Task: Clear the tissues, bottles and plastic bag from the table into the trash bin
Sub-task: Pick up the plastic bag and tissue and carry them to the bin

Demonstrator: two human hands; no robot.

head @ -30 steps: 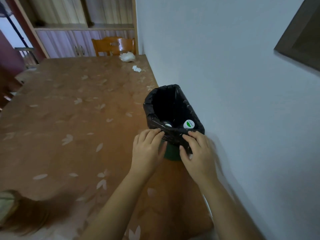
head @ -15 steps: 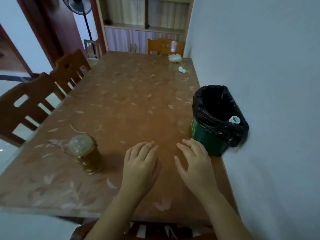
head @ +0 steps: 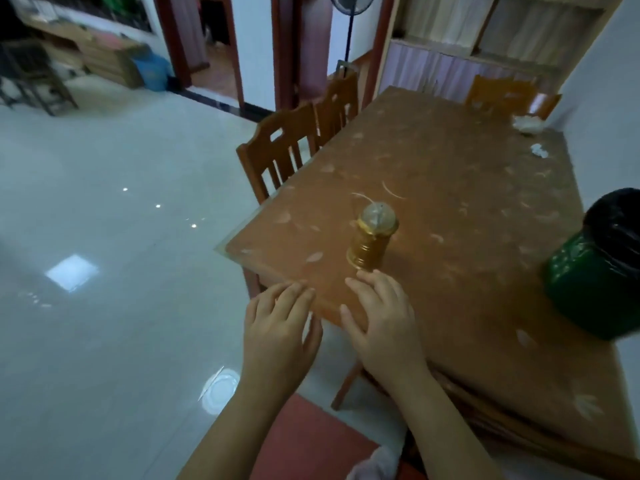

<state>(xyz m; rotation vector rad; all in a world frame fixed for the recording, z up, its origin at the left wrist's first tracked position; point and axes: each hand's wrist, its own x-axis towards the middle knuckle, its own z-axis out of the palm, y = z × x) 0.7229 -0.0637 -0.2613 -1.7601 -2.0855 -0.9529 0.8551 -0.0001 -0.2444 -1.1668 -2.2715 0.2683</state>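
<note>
A person's left hand (head: 277,327) is hovering at the near-left corner of the table (head: 467,209), its fingers spread a little and gripping nothing, the fingertips just reaching the near edge while the palm is hanging over the tiled floor. Just beside it, the right hand (head: 381,323) is lying flat over the same edge, fingers apart and empty, its fingertips almost touching the foot of a small gold lantern (head: 372,237) that is standing upright near that corner. Farther right, two white tissues are waiting at the far-right corner: a larger crumpled tissue (head: 528,124) next to the far edge and a smaller scrap (head: 539,150) a little nearer along the right edge. Both are lying well apart from either hand, diagonally across the tabletop, so the right hand is looking the closer of the two for the reach, though the stretch seems long from this end. At the right edge, between the hands and the tissues, the green bin (head: 588,282) with its black liner is standing on the table, its mouth partly cut off by the frame, so its contents cannot be told. No bottles or plastic bag are showing on the tabletop, so the tissues are probably all that is left.
</note>
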